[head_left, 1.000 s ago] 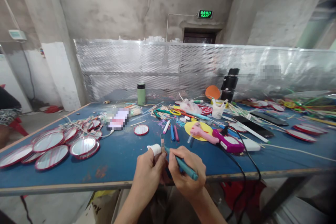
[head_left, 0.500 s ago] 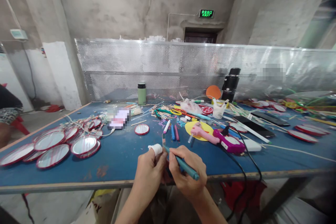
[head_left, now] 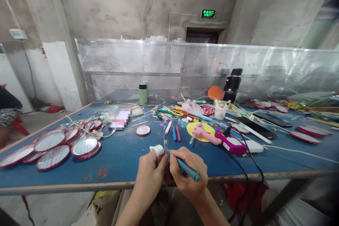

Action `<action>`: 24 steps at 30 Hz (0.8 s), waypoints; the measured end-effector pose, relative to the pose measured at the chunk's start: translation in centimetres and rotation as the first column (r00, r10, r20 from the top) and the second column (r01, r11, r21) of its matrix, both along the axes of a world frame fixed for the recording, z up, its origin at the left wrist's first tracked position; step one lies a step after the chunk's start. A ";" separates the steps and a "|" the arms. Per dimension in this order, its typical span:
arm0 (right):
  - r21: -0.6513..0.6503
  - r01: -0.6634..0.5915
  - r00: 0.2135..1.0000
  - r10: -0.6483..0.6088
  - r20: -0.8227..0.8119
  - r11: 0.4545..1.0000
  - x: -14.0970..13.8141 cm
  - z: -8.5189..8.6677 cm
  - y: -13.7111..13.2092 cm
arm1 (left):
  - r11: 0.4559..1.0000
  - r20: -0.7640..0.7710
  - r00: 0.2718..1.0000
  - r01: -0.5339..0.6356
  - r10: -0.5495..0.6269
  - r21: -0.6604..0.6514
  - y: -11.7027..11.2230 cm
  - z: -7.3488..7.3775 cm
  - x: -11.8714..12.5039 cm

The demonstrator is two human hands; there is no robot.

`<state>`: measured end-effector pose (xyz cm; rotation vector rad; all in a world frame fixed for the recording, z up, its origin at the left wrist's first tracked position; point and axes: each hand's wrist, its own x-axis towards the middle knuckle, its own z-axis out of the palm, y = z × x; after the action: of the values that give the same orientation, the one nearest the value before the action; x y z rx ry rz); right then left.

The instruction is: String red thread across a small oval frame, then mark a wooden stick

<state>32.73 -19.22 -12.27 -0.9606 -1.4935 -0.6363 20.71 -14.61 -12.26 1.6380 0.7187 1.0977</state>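
Near the table's front edge, my left hand (head_left: 149,173) pinches a small thin stick (head_left: 165,143) upright, with a white wrap (head_left: 158,150) around one finger or thumb. My right hand (head_left: 191,178) grips a teal marker pen (head_left: 189,170), its tip end at the stick beside my left fingertips. The exact contact is hidden by the fingers. Just beyond lie a white-and-pink pen (head_left: 168,127), a blue marker (head_left: 174,134) and a dark pink marker (head_left: 178,134). A small round red-rimmed mirror (head_left: 143,130) lies flat to their left.
Several red-rimmed mirrors (head_left: 54,157) are piled at left near a phone (head_left: 121,119). At right, a pink-and-purple glue gun (head_left: 231,143) rests partly on a yellow disc (head_left: 190,129), its black cable (head_left: 249,169) hanging over the edge. Behind stand a green bottle (head_left: 143,95) and a black flask (head_left: 233,86).
Both hands stay almost in place, with the stick and the teal marker pen still held. The right hand and marker have shifted very slightly to the left.
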 end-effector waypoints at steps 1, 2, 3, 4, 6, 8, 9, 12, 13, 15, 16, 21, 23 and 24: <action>0.000 -0.005 1.000 0.005 0.000 1.000 0.0 0.0 0.0 | 1.000 -0.002 1.000 -0.001 0.001 0.002 0.0 0.0 0.0; 0.005 -0.009 1.000 0.009 -0.003 1.000 0.0 0.1 0.0 | 1.000 -0.001 1.000 0.001 -0.001 0.001 0.0 0.0 0.0; 0.013 -0.008 1.000 0.008 -0.006 1.000 0.0 0.1 -0.1 | 1.000 0.002 1.000 0.007 -0.007 -0.005 0.0 0.0 0.0; 0.022 -0.001 1.000 0.002 -0.009 1.000 0.0 0.2 -0.1 | 1.000 0.006 1.000 0.015 -0.015 -0.014 0.0 0.0 0.0; 0.026 0.015 1.000 -0.015 -0.013 1.000 -0.1 0.2 -0.1 | 0.999 0.011 1.000 0.021 -0.020 -0.027 -0.1 0.1 0.0; 0.009 0.018 1.000 -0.018 -0.012 1.000 -0.2 0.3 -0.1 | 1.000 0.011 1.000 0.015 -0.014 -0.023 -0.1 0.2 0.1; -0.002 0.012 1.000 -0.012 -0.012 1.000 -0.2 0.3 -0.1 | 1.000 0.013 1.000 0.008 -0.008 -0.019 -0.1 0.2 0.1; -0.008 -0.002 1.000 0.002 -0.006 1.000 -0.2 0.4 -0.1 | 1.000 0.024 1.000 0.003 -0.003 -0.020 -0.1 0.2 0.1; -0.002 -0.002 1.000 0.002 -0.002 1.000 -0.2 0.4 -0.2 | 1.000 0.029 1.000 0.009 -0.008 -0.027 -0.1 0.1 0.1; 0.015 0.001 1.000 -0.001 0.004 1.000 -0.2 0.5 -0.2 | 0.999 0.038 0.999 0.026 -0.025 -0.040 0.0 0.1 0.1; 0.024 0.002 1.000 -0.003 0.005 1.000 -0.2 0.5 -0.2 | 0.999 0.038 0.999 0.032 -0.030 -0.041 0.0 0.0 0.1; 0.022 -0.001 1.000 0.001 -0.005 1.000 -0.2 0.3 -0.1 | 1.000 -0.005 1.000 -0.002 0.002 -0.005 0.2 -0.1 0.0; 0.018 -0.007 1.000 0.007 -0.004 1.000 -0.2 0.3 0.0 | 1.000 -0.017 1.000 0.005 -0.006 -0.012 0.2 -0.1 0.0; 0.018 -0.009 1.000 0.009 -0.001 1.000 -0.2 0.3 0.0 | 1.000 -0.018 1.000 0.012 -0.012 -0.016 0.2 0.0 0.0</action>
<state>32.53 -19.21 -11.99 -0.9397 -1.4880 -0.6411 20.72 -14.46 -12.30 1.6387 0.7265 1.0672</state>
